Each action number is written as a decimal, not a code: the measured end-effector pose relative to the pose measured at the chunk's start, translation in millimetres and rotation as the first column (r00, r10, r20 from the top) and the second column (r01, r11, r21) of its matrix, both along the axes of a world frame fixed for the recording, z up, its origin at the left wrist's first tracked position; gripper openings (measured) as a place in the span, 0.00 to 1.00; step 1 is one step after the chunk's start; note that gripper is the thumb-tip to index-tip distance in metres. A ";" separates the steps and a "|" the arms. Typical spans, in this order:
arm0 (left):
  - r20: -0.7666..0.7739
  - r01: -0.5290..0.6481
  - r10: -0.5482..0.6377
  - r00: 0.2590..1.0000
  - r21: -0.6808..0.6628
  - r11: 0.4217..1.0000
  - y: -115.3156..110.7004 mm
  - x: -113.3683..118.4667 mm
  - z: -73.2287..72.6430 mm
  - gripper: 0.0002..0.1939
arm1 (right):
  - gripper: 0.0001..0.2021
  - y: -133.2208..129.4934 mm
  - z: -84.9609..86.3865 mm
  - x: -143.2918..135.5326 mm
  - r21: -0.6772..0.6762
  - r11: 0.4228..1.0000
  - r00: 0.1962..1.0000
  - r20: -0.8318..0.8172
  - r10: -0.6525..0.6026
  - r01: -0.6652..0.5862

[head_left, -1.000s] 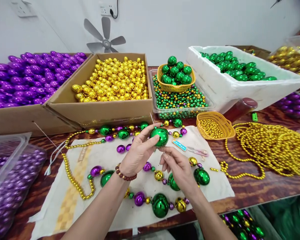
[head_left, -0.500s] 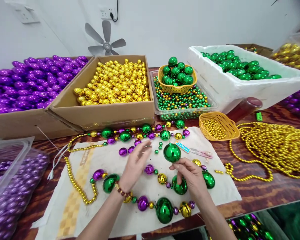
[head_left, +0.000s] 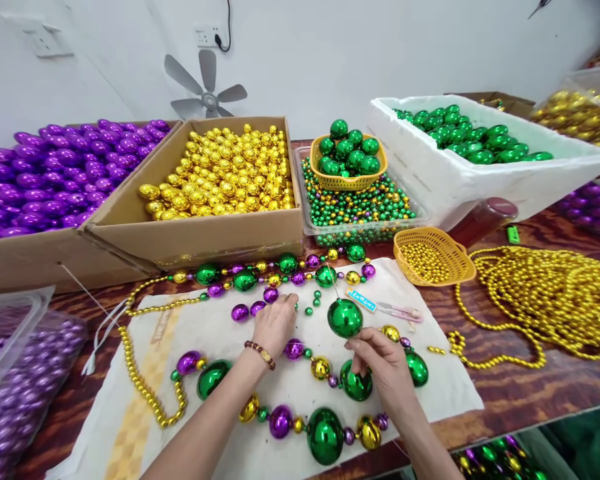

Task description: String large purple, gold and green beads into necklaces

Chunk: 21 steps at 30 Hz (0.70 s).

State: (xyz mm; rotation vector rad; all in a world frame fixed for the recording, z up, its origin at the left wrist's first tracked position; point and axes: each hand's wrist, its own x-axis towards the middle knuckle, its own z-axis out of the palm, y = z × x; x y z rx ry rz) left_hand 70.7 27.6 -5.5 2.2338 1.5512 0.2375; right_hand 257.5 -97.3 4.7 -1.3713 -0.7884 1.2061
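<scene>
My right hand (head_left: 384,363) pinches at the lower edge of a large shiny green bead (head_left: 345,317), held above the cloth. A thin needle (head_left: 333,280) sticks up out of the top of this bead. My left hand (head_left: 276,325) reaches down to the cloth, its fingertips closed at a small green bead (head_left: 295,306). Beside it lie several loose purple beads (head_left: 240,313) and three small green beads (head_left: 309,311). A strand of green, purple and gold beads (head_left: 325,436) runs across the cloth below my hands, partly hidden by my left forearm.
Another bead strand (head_left: 244,280) lies along the cloth (head_left: 205,443) at the back. Scissors (head_left: 400,311), a gold-bead basket (head_left: 467,267) and coiled gold chain (head_left: 545,300) lie right. Behind stand a cardboard box (head_left: 195,241), a clear tub (head_left: 370,230) and a white foam box (head_left: 430,183).
My left hand has lowered onto the cloth, and its fingers have closed. My right hand still holds the large green bead in nearly the same place. The view has shifted slightly.
</scene>
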 end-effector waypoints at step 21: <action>0.240 0.280 -0.394 0.887 0.399 0.873 131.2 128.9 115.5 0.09 | 0.20 1.9 -40.5 -7.8 -0.043 0.992 0.971 -0.204 -0.122 0.116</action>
